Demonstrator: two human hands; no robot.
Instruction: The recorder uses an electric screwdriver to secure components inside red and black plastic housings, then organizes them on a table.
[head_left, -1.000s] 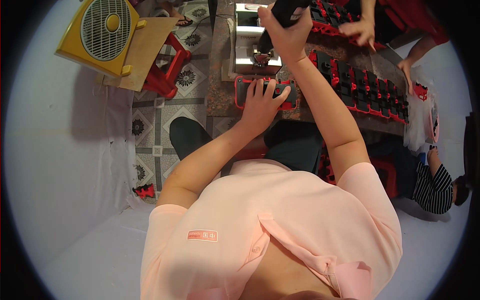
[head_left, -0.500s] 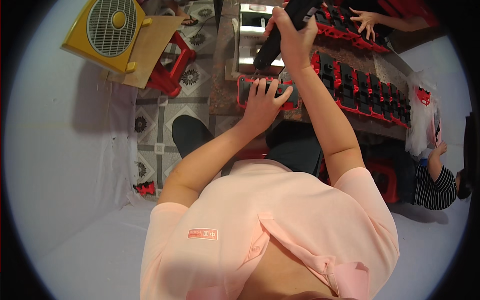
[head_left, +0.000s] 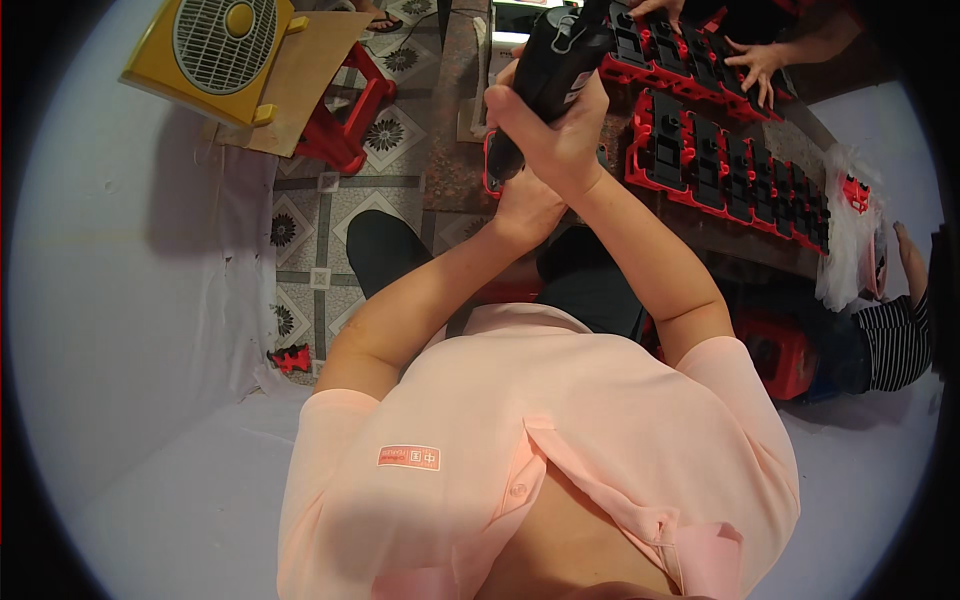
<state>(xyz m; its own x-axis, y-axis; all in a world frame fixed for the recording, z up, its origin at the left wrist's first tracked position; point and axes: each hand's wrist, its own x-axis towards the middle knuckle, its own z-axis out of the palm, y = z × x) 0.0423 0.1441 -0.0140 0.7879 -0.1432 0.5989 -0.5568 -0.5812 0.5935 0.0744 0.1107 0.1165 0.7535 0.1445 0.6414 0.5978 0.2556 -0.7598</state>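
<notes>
My right hand is wrapped round a thick black electric screwdriver, which has a metal hanging loop at its top end. Its lower end points down over a red-and-black plastic housing near the table's front edge. Screwdriver and right hand cover most of that housing, so I cannot see whether the tip touches it. My left hand rests at the near side of the housing, close below the screwdriver. Its fingers are hidden behind the tool and my right hand.
Rows of similar red-and-black housings fill the table's right side. Across the table, another person's hands touch more of them. A white box stands beyond my hands. At left, a yellow fan sits on a board over a red stool.
My right hand has brought the screwdriver nearer and down over the housing, covering my left fingers, which lay spread on it before. A second hand of the person opposite has come into view.
</notes>
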